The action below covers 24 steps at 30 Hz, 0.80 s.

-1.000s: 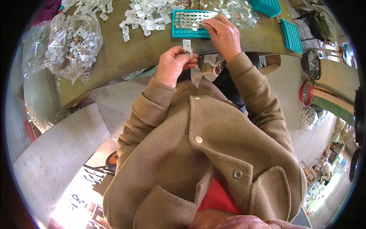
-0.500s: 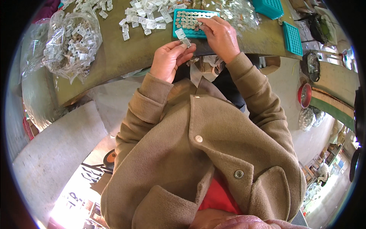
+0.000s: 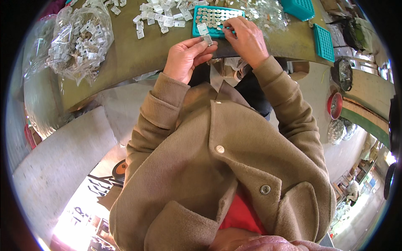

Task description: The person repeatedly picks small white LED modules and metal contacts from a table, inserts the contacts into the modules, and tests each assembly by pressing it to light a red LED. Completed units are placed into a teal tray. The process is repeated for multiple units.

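My left hand (image 3: pixel 183 60) pinches a small clear plastic case (image 3: pixel 202 29) between thumb and fingers. Its two square halves are folded apart, one above the other. Just beyond it lies a teal tray (image 3: pixel 217 34) with rows of small round silvery discs (image 3: pixel 208 19) in its upper and left part. Over the tray's right side, my right hand (image 3: pixel 250 42) has thumb and forefinger pressed together. Whatever sits between those fingertips is too small or hidden to make out.
Loose clear cases (image 3: pixel 167 19) are heaped left of the tray. A clear bag of cases (image 3: pixel 86 46) rests on the table's left. Small glinting pieces (image 3: pixel 268 16) spread beyond my right hand, near stacked teal trays (image 3: pixel 299 8) and another teal tray (image 3: pixel 323 42) at the table's right edge.
My right hand has shifted slightly right and down over the tray, its fingertips moving off the rows of discs. The left hand keeps the opened case in nearly the same spot.
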Motion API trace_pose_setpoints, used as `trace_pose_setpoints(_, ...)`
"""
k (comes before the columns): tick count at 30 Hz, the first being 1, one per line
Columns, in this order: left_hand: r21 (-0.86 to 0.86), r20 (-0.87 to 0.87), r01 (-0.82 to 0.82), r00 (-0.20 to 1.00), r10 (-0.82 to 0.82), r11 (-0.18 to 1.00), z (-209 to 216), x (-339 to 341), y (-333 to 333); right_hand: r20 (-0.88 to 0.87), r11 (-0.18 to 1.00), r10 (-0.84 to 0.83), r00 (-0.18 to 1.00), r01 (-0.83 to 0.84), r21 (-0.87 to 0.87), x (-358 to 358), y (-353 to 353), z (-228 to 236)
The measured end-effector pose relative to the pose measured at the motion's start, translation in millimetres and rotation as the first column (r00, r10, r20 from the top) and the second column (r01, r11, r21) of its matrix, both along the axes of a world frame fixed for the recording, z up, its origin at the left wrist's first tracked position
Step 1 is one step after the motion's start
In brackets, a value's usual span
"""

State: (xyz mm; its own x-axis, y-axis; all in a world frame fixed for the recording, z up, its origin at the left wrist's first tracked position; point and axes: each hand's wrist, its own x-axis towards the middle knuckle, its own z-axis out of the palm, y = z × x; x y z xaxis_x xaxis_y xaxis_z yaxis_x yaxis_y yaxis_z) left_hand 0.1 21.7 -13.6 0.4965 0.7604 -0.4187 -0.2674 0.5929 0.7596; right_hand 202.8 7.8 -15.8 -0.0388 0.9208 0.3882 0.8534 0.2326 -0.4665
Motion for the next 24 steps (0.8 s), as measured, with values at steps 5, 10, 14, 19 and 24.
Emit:
trace_pose_setpoints(5,0.014,-0.003,0.001,1.0,-0.001,1.0,2.3,-0.4,-1.7,-0.297,0.985,0.169,0.94,-0.167,0.032,-14.3,-18.6,17.7)
trace_pose_setpoints(10,0.073,0.0,0.033,0.999,-0.033,0.997,2.4,-0.7,-3.1,-0.12,0.97,0.213,0.97,-0.196,0.141,-25.3,-21.2,20.1)
trace_pose_setpoints(14,0.124,-0.072,0.042,0.997,-0.033,0.991,0.4,-4.2,-4.1,-0.256,0.979,0.203,0.945,-0.188,0.083,-28.2,-23.8,14.9)
trace_pose_setpoints(19,0.058,-0.033,0.009,0.999,-0.007,0.998,-6.1,-1.7,-8.0,-0.321,0.987,0.163,0.933,-0.148,0.069,-28.8,-31.4,7.8)
trace_pose_setpoints(24,-0.014,-0.015,-0.053,0.998,0.053,0.998,-10.0,6.0,-13.0,-0.347,0.987,0.151,0.926,-0.123,0.103,-30.7,-34.3,2.3)
